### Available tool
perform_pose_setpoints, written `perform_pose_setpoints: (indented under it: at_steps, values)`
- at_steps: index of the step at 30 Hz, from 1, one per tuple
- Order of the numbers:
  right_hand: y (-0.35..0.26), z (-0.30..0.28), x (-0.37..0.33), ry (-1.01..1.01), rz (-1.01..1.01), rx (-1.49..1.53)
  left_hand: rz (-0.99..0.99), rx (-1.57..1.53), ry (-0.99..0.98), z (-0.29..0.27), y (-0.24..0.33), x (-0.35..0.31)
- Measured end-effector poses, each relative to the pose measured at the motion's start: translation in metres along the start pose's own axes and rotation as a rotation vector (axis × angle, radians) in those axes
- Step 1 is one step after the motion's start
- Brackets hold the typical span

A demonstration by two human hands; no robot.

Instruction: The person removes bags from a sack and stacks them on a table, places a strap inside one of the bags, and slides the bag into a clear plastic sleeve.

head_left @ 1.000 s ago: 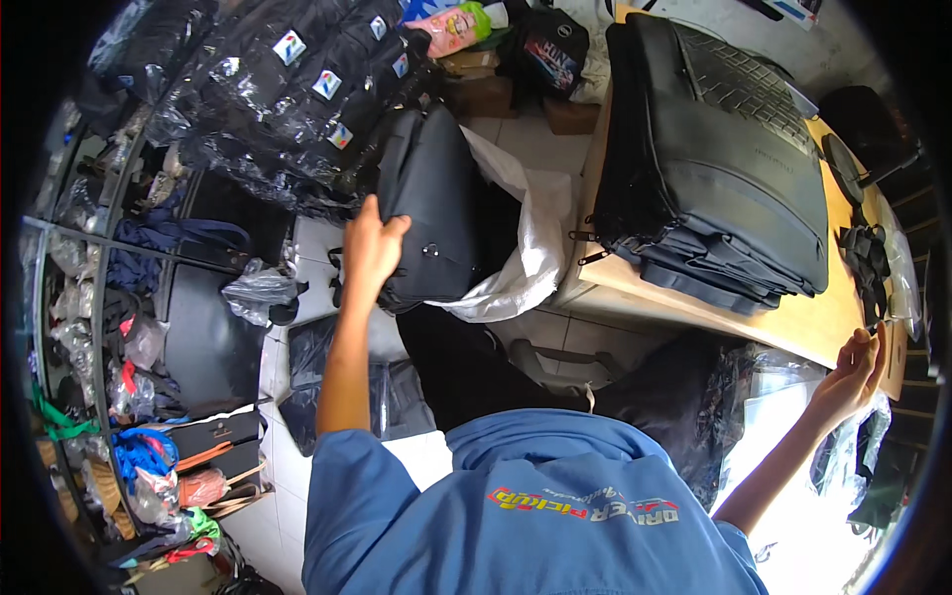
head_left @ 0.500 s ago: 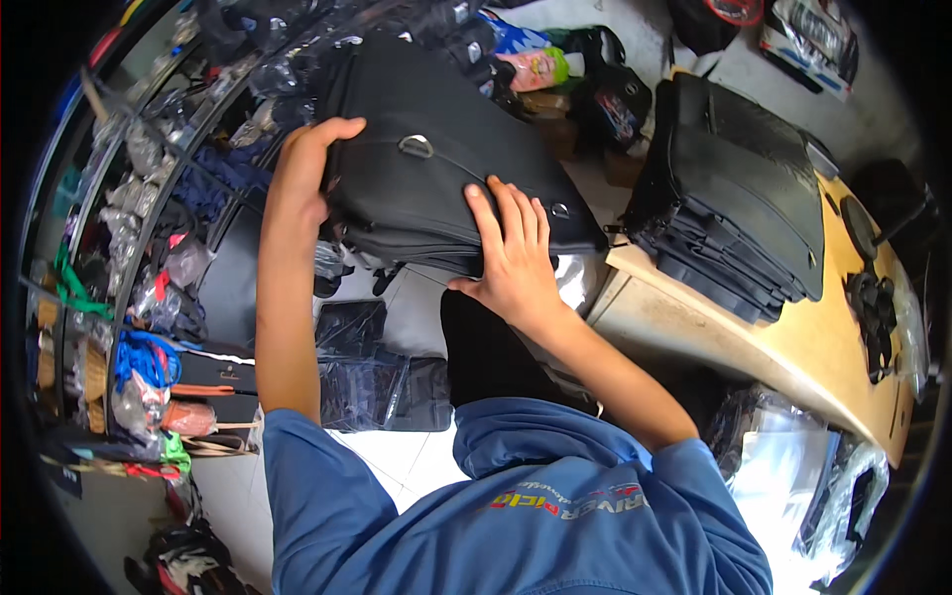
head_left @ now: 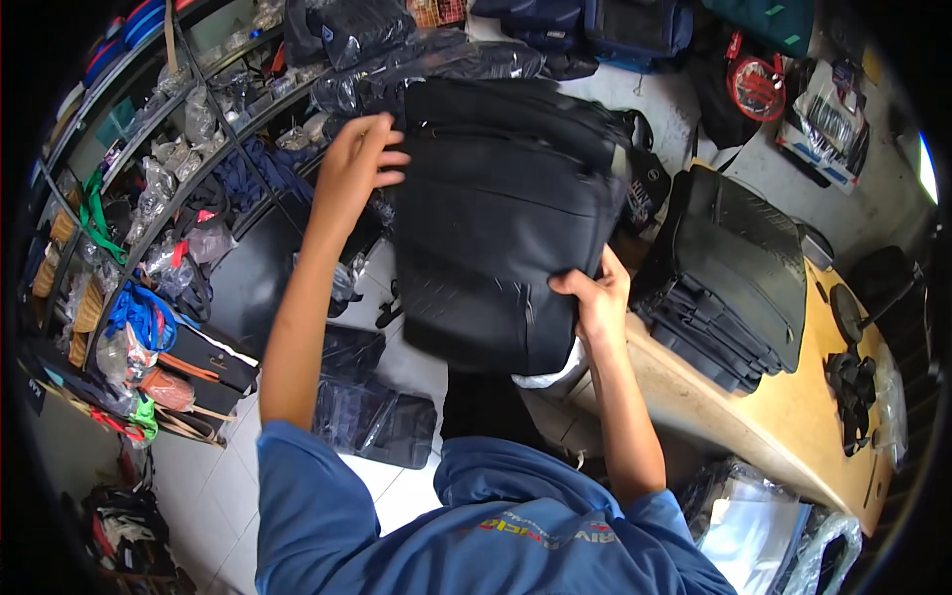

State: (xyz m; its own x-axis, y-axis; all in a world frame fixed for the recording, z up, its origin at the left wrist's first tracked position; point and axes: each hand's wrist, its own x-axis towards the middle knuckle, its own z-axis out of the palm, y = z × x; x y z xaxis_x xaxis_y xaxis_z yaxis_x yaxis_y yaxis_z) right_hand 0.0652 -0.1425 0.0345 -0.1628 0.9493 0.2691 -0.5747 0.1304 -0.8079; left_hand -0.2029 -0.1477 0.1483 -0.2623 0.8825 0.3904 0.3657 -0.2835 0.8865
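Note:
A black backpack (head_left: 496,228) with zipped front pockets is held up in front of me, its front panel facing me and slightly blurred. My right hand (head_left: 600,297) grips its right side low down, the thumb over the front and the other fingers partly hidden behind. Beside the upper left edge, my left hand (head_left: 362,164) has its fingers apart and holds nothing; whether a fingertip touches the bag cannot be made out.
A stack of black bags (head_left: 734,268) rests on the wooden table (head_left: 684,382) at right, near black straps (head_left: 851,397). Shelves at left hold plastic-wrapped goods (head_left: 149,198). Wrapped dark packages (head_left: 377,416) lie on the tiled floor. More bags (head_left: 635,30) stand at the back.
The backpack has turned from lying tilted to showing its pocketed front. My left hand has come off its edge; my right hand has shifted from its top surface to gripping its right side.

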Motion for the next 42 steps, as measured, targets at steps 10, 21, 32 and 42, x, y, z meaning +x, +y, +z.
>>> perform_pose_setpoints:
  at_steps: [10, 21, 32, 42]
  values:
    - [0.034, -0.063, 0.015, -0.055, 0.116, 0.104, -0.256, -0.585, -0.245, -0.024, -0.132, -0.081]
    - [0.039, -0.03, 0.031, -0.03, 0.125, -0.243, -0.121, -0.494, -0.057, -0.036, -0.186, -0.121]
    - [0.039, -0.014, 0.07, 0.076, -0.029, -0.621, -0.305, -0.399, 0.182, -0.02, -0.093, -0.119]
    - [-0.025, 0.015, 0.079, -0.216, -0.156, -0.372, 0.017, -0.446, 0.033, -0.037, -0.082, -0.094]
